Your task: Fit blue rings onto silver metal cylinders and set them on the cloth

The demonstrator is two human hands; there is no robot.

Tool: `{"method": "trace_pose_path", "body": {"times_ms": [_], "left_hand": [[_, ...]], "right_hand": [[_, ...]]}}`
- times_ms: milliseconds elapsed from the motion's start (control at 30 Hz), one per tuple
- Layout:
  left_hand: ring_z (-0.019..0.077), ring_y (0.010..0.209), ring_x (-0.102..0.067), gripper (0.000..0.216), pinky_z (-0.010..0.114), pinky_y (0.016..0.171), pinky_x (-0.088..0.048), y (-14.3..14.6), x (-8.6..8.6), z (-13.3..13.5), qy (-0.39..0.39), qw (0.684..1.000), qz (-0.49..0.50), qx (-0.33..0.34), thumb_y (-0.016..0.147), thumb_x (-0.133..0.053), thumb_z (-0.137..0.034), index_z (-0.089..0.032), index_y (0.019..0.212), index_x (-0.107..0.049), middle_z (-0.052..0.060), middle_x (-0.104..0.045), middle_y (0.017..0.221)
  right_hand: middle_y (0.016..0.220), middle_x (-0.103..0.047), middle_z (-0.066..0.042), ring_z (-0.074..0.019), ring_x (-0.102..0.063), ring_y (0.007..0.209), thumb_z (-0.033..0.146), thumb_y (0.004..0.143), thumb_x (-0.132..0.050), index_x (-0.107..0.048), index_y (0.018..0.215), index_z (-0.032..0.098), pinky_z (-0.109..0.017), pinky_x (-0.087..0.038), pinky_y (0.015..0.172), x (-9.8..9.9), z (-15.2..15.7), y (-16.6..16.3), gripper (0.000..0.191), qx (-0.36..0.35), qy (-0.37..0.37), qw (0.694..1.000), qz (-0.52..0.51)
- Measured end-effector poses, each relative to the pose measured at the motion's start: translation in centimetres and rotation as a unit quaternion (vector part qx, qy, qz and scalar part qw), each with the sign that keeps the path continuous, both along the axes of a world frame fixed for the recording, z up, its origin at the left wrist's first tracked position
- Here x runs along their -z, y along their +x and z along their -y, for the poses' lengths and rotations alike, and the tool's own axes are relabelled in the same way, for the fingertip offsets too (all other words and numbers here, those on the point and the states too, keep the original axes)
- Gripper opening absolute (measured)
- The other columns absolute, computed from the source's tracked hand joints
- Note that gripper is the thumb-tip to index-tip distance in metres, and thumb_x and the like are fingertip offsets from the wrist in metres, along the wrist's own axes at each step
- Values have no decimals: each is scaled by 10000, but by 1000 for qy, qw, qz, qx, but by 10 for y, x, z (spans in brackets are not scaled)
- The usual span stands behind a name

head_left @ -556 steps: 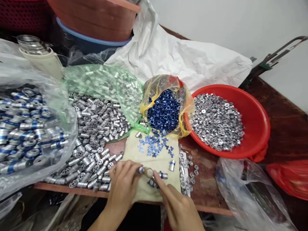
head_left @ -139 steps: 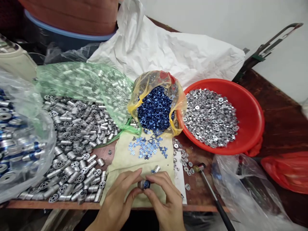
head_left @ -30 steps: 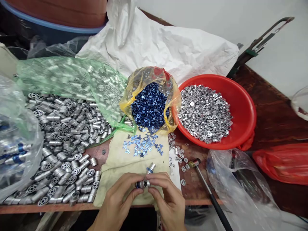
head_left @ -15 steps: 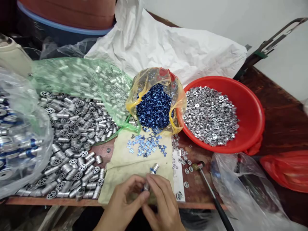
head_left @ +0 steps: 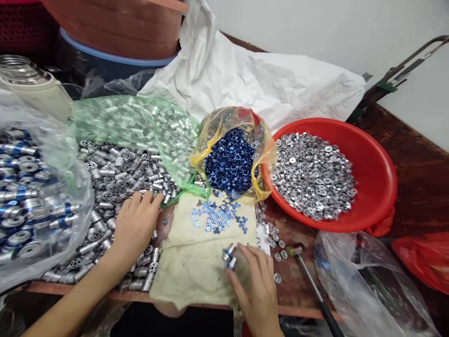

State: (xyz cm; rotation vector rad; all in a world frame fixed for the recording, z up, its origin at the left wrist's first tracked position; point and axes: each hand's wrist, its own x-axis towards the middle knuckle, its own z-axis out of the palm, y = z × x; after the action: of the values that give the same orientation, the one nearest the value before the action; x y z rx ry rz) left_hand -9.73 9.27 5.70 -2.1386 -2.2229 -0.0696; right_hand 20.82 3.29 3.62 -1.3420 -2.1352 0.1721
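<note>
My left hand (head_left: 138,224) reaches over the heap of silver metal cylinders (head_left: 115,180) on the left. Its fingers are stretched out and slightly apart on the cylinders, with the thumb hidden. Beside the fingertips of my right hand (head_left: 254,281) are two small silver cylinders with blue rings (head_left: 229,255), close together on the beige cloth (head_left: 196,271). Thumb and index finger stand apart on either side of them, and that hand looks open. Small blue three-armed pieces (head_left: 217,215) lie scattered further up the cloth.
A yellow plastic bag (head_left: 261,180) holds blue rings. Silver discs fill part of a red basin (head_left: 377,178). A hammer (head_left: 315,290) lies at right beside a clear bag (head_left: 351,271). Blue-banded cylinders (head_left: 21,196) fill another clear bag at left, near a cream flask (head_left: 38,89).
My hands have parted. The left has moved up and left onto the cylinders; the right has moved right. The banded cylinder held between them now lies beside the other on the cloth.
</note>
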Motion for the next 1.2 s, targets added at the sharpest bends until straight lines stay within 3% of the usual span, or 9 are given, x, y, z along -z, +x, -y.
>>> {"method": "trace_pose_path", "body": {"times_ms": [200,300,400,500,733,833,933,1067,1200], "left_hand": [[414,952,-595,267,478,778,-465,2,-3,15,3,1000,7,27,959,-485,-209,-116,1073,-707,191,-679,954],[329,964,-626,262,414,824,-496,9,-1,39,27,983,170,63,984,-517,-301,-194,1163,-675,117,-709,1015],[245,942,-690,257,322,831,-532,30,9,64,5,897,436,70,972,-567,-334,-270,1200,-667,62,-750,1102],[220,932,-732,246,282,829,-559,53,18,78,-49,811,582,23,938,-619,-323,-291,1171,-694,41,-786,1088],[191,961,-738,344,279,895,-561,85,18,75,-102,604,789,-46,912,-685,-390,-270,1234,-678,34,-795,1016],[180,819,-752,304,281,793,-582,95,22,73,-147,500,852,-54,832,-784,-418,-217,1026,-666,38,-811,877],[120,574,-677,368,204,585,-517,106,29,76,-157,434,885,-60,784,-828,-438,-227,886,-545,-37,-734,635],[96,610,-630,292,180,591,-477,112,26,84,-149,460,875,-42,871,-738,-459,-228,890,-560,-54,-688,675],[151,827,-687,115,224,759,-527,105,18,92,-137,609,781,-2,975,-607,-357,-248,939,-619,-13,-718,853]], "right_hand": [[997,-636,-94,-268,-561,952,166,992,-533,-675,1012,215,-411,-505,830,-15,-88,-38,151,-18,-28,997,64],[924,-619,-84,-266,-560,899,156,962,-573,-652,880,207,-406,-511,793,-10,-118,-50,124,-31,-39,997,61],[947,-630,-91,-257,-574,903,129,975,-527,-626,871,201,-404,-517,804,-10,-118,-51,161,-48,-41,997,33],[997,-659,-86,-235,-615,967,151,1001,-506,-612,924,203,-379,-534,863,-19,-91,-45,140,-71,-41,997,-13],[1140,-684,-61,-203,-655,1077,133,979,-568,-639,1259,285,-315,-557,903,-26,-13,-35,327,-127,-157,948,-246],[1103,-683,-59,-202,-661,1047,153,979,-580,-674,1241,305,-312,-559,885,-15,2,-35,317,-78,-141,941,-299],[1050,-692,-57,-201,-678,998,247,986,-611,-708,1197,311,-313,-564,861,-8,8,-38,241,-73,-144,928,-337],[991,-698,-59,-204,-691,953,356,971,-646,-744,1121,294,-311,-571,814,-7,9,-41,190,-65,-184,900,-390],[943,-715,-52,-197,-695,921,379,938,-692,-760,1081,282,-290,-569,787,-11,7,-36,185,-86,-223,879,-413]]}}
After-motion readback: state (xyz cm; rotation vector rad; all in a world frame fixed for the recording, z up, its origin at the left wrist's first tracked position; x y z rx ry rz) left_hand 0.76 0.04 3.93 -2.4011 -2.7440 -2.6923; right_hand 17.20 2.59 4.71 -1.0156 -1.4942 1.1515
